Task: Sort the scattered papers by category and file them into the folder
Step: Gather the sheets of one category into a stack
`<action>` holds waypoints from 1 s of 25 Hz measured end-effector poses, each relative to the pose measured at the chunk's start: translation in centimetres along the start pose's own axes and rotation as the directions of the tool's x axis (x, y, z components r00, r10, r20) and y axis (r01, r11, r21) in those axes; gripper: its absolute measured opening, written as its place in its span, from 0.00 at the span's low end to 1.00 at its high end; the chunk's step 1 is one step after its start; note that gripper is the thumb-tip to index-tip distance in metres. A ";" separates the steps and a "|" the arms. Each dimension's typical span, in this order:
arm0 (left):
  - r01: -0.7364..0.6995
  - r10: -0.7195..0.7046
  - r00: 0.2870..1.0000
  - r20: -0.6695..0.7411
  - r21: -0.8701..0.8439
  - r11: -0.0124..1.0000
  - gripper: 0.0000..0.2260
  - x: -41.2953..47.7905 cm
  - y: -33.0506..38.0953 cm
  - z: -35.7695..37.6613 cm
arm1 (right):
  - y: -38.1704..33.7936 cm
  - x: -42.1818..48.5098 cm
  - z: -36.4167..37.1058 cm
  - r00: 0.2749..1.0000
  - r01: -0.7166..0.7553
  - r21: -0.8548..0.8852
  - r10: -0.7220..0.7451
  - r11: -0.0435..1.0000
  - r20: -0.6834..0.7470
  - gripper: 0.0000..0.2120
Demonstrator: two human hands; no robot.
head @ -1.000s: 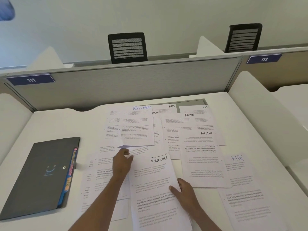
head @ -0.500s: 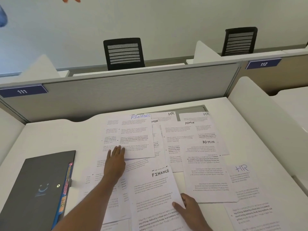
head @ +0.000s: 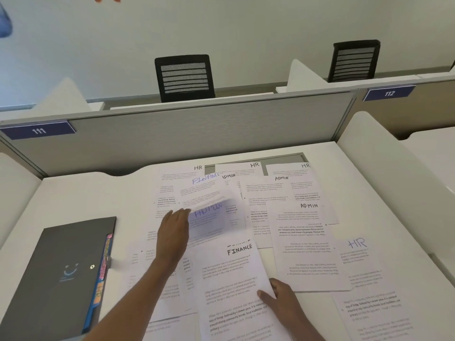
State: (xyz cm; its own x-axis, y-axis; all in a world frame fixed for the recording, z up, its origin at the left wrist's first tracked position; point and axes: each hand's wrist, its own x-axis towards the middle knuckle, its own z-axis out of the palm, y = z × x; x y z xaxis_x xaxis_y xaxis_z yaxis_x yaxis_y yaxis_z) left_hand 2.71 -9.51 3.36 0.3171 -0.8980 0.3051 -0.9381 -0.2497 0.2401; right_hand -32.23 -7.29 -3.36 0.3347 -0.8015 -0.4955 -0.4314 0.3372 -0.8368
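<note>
White papers (head: pixel 305 242) headed HR, ADMIN and FINANCE overlap across the middle and right of the desk (head: pixel 86 198). The left hand (head: pixel 173 238), fingers straight and pressed together, touches the lower edge of a blurred, lifted sheet (head: pixel 204 193); its thumb is hidden. The right hand (head: pixel 285 303) lies flat, fingers loosely spread, on the right edge of the black-lettered FINANCE sheet (head: pixel 234 279). The dark grey folder (head: pixel 56 279) lies closed at the left, with bare desk behind it. A grey partition (head: pixel 197 134) bounds the back.
</note>
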 end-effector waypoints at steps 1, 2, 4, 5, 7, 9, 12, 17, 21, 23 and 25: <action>-0.046 0.045 0.999 -0.022 -0.029 0.999 0.15 -1.1 0.3 -0.4 | 0.0 -0.1 -0.1 1.000 -0.002 0.008 0.002 1.000 0.010 0.08; -0.098 0.096 0.995 -0.038 -0.048 0.994 0.16 -2.3 0.5 -0.6 | 0.0 -0.1 -0.1 1.000 -0.002 0.016 0.002 1.000 0.018 0.07; -0.209 0.206 0.978 -0.040 -0.080 0.975 0.16 -5.2 0.6 -0.9 | -0.1 -0.3 -0.3 1.000 0.001 0.023 -0.002 1.000 0.020 0.07; -0.257 0.256 0.966 -0.027 -0.089 0.962 0.16 -6.7 0.7 -1.2 | -0.2 -0.4 -0.3 1.000 0.001 0.029 -0.002 1.000 0.016 0.06; -0.347 0.349 0.937 -0.008 -0.115 0.931 0.18 -9.9 0.7 -1.2 | -0.4 -0.6 -0.3 1.000 -0.001 0.055 0.000 0.999 0.013 0.06; -0.417 0.423 0.906 0.023 -0.130 0.900 0.20 -13.6 0.9 -0.8 | -0.6 -0.9 -0.2 1.000 -0.001 0.076 0.000 0.997 0.014 0.04; -0.261 0.293 0.953 0.083 -0.276 0.925 0.16 -18.1 1.8 -0.8 | -0.6 -0.8 -0.2 1.000 -0.026 0.061 0.025 0.998 0.011 0.03; -0.475 0.514 0.847 0.137 -0.241 0.846 0.20 -23.4 4.3 -0.4 | -0.4 -0.4 -0.5 0.995 -0.095 0.083 0.095 0.992 0.005 0.09; -0.491 0.526 0.843 0.115 -0.239 0.838 0.13 -25.1 6.1 0.0 | -0.4 -0.2 -0.7 0.990 -0.143 0.146 0.142 0.979 0.018 0.09; -0.531 0.553 0.831 0.060 -0.211 0.821 0.10 -25.3 6.8 -0.3 | -0.6 -0.3 -0.9 0.987 -0.163 0.184 0.159 0.969 0.037 0.08; -0.544 0.562 0.825 0.065 -0.182 0.819 0.14 -25.7 7.0 -0.3 | -0.9 -0.6 -1.1 0.981 -0.190 0.211 0.181 0.959 0.064 0.07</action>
State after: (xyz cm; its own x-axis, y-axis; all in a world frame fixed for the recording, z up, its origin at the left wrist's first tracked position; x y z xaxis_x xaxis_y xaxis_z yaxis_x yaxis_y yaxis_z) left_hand -12.02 11.94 -2.53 -0.2743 -0.9044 0.3270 -0.9157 0.3494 0.1985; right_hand -32.99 -7.69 -2.04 0.3038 -0.6943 -0.6524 -0.3008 0.5799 -0.7572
